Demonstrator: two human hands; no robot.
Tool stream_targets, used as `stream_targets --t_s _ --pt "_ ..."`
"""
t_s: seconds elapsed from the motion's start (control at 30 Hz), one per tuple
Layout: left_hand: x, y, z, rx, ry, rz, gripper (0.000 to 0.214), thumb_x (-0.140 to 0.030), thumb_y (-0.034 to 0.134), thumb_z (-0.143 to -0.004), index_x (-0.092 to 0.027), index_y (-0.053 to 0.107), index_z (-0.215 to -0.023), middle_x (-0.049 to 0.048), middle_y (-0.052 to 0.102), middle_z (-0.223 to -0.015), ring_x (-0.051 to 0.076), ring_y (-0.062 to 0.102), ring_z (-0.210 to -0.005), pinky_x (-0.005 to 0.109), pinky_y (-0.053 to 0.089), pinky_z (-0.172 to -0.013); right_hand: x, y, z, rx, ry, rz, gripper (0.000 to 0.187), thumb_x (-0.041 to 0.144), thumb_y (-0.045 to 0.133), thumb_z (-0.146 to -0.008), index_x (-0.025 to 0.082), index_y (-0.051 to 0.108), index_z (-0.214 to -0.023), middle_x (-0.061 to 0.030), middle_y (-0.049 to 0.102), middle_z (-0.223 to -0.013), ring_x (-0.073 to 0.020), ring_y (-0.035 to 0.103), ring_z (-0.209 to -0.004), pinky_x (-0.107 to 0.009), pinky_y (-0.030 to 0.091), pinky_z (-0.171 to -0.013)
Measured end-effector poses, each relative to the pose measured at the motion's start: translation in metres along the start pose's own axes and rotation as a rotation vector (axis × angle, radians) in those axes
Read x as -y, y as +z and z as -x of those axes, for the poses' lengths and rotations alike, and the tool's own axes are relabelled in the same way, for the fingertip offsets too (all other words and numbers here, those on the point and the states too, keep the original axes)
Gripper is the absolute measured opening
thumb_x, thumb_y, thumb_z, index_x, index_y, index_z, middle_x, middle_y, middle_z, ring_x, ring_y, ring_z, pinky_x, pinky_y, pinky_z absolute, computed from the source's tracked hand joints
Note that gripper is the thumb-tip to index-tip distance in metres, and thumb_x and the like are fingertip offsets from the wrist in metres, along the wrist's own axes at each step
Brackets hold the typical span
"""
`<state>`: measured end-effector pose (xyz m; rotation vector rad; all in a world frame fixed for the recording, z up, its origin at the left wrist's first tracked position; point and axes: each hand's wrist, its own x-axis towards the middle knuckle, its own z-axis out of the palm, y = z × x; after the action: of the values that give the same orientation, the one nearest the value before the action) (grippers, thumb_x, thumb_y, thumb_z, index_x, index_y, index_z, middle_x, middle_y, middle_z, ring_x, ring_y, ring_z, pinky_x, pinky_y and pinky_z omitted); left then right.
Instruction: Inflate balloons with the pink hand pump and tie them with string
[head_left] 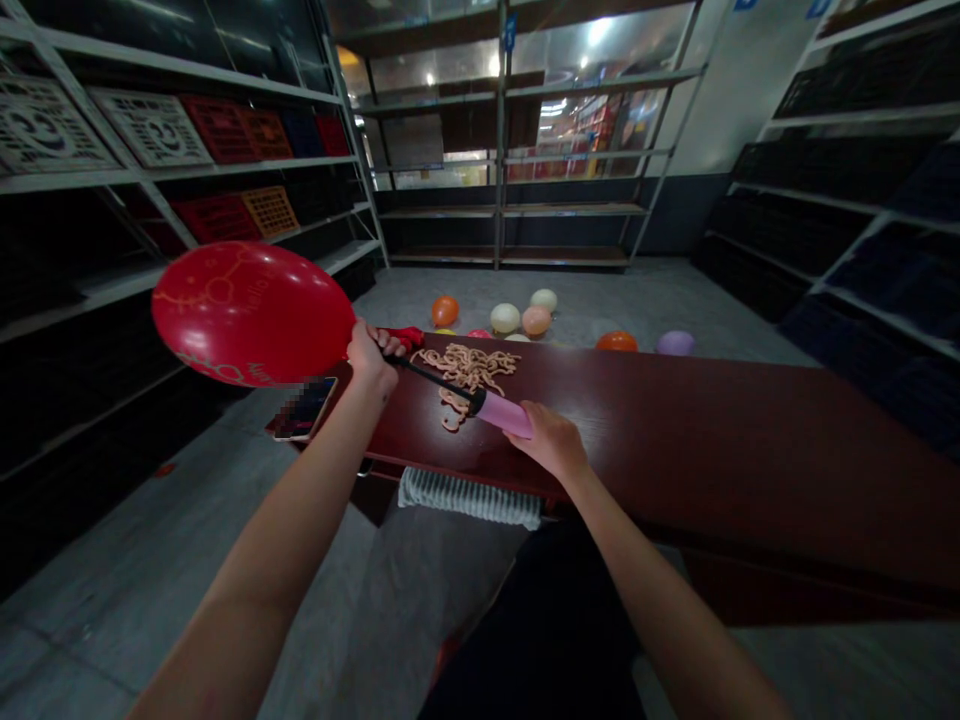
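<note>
A large red balloon (255, 312), printed with yellow figures and lettering, bulges out to the left of my left hand (371, 357). That hand is closed around the balloon's neck, where it meets the black front end of a hand pump. My right hand (551, 440) grips the pink body of the balloon pump (504, 412), with its black rod (439, 379) drawn out between the two hands. Beneath the rod, a heap of uninflated peach-coloured long balloons (469, 368) lies on the dark red table (675, 430). Some red limp pieces (409, 338) lie just beyond my left hand.
A phone (307, 408) lies at the table's left end. Several inflated balloons, among them an orange one (445, 310) and a purple one (676, 343), rest on the floor behind the table. Shelves with crates (154, 127) stand left; a metal rack (499, 150) is at the back.
</note>
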<state>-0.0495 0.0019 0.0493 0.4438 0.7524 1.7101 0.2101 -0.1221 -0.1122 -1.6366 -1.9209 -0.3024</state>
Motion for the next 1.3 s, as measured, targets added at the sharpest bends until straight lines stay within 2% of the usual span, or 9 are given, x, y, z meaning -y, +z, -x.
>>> stream_targets --t_s 0.17,0.33,0.57,0.67,0.8,0.93,1.17,1.3 --pt "0.028 0.025 -0.003 0.021 0.051 0.031 0.052 -0.046 0.057 -0.101 -0.021 0.025 -0.067 -0.0087 0.023 -0.048 0.007 0.024 -0.037 0.020 0.023 -0.039 -0.005 -0.002 0.002 -0.027 0.138 0.100 0.030 0.039 0.071 -0.088 0.020 0.065 -0.110 -0.0059 0.075 -0.095 -0.0213 0.069 -0.081 -0.030 0.038 -0.066" --pt "0.068 0.050 0.001 0.050 -0.018 0.007 0.054 -0.051 0.059 -0.100 -0.022 0.028 -0.067 -0.0088 0.023 -0.047 0.006 0.023 -0.036 0.020 0.021 -0.038 -0.008 -0.003 0.000 -0.019 0.206 0.147 0.027 0.039 0.071 -0.088 0.021 0.064 -0.106 -0.0062 0.074 -0.091 -0.0223 0.068 -0.081 -0.031 0.034 -0.064" --pt "0.143 0.070 0.040 0.159 -0.117 -0.036 0.053 -0.041 0.053 -0.105 -0.023 0.029 -0.062 -0.0072 0.024 -0.045 0.007 0.022 -0.035 0.024 0.020 -0.038 -0.009 -0.002 -0.002 -0.053 0.312 0.153 0.030 0.044 0.065 -0.091 0.020 0.062 -0.109 -0.0082 0.074 -0.093 -0.0228 0.068 -0.078 -0.031 0.031 -0.061" --pt "0.157 0.072 0.045 0.169 -0.127 -0.039 0.052 -0.037 0.053 -0.105 -0.022 0.029 -0.061 -0.0075 0.024 -0.045 0.006 0.022 -0.035 0.024 0.020 -0.038 -0.009 -0.002 -0.004 -0.066 0.342 0.170 0.030 0.044 0.066 -0.092 0.020 0.062 -0.110 -0.0083 0.074 -0.094 -0.0227 0.068 -0.079 -0.030 0.030 -0.060" --pt "0.149 0.064 0.042 0.147 -0.161 -0.039 0.049 -0.030 0.044 -0.107 -0.022 0.031 -0.061 -0.0070 0.025 -0.044 0.007 0.022 -0.034 0.024 0.019 -0.037 -0.006 -0.001 -0.005 -0.024 0.320 0.181 0.030 0.042 0.069 -0.091 0.019 0.063 -0.109 -0.0081 0.075 -0.096 -0.0222 0.068 -0.081 -0.030 0.029 -0.061" --pt "0.132 0.048 0.043 0.111 -0.158 -0.031 0.047 -0.027 0.044 -0.106 -0.022 0.029 -0.061 -0.0072 0.026 -0.045 0.008 0.025 -0.034 0.023 0.020 -0.038 -0.003 0.003 -0.004 -0.008 0.234 0.155 0.029 0.042 0.068 -0.091 0.020 0.063 -0.110 -0.0066 0.075 -0.098 -0.0210 0.068 -0.083 -0.030 0.029 -0.061" --pt "0.107 0.024 0.039 0.004 -0.119 -0.017 0.046 -0.031 0.044 -0.106 -0.022 0.028 -0.064 -0.0083 0.026 -0.045 0.008 0.026 -0.034 0.022 0.023 -0.039 0.001 0.002 -0.001 -0.011 0.115 0.134 0.030 0.043 0.067 -0.091 0.021 0.065 -0.110 -0.0052 0.075 -0.096 -0.0197 0.069 -0.080 -0.029 0.031 -0.062" --pt "0.084 0.013 0.028 -0.003 -0.071 -0.015 0.045 -0.033 0.047 -0.105 -0.023 0.029 -0.065 -0.0086 0.027 -0.047 0.008 0.027 -0.034 0.023 0.025 -0.039 0.002 0.000 0.001 -0.009 0.081 0.111 0.027 0.043 0.066 -0.091 0.021 0.066 -0.106 -0.0046 0.075 -0.093 -0.0188 0.068 -0.078 -0.028 0.033 -0.062"
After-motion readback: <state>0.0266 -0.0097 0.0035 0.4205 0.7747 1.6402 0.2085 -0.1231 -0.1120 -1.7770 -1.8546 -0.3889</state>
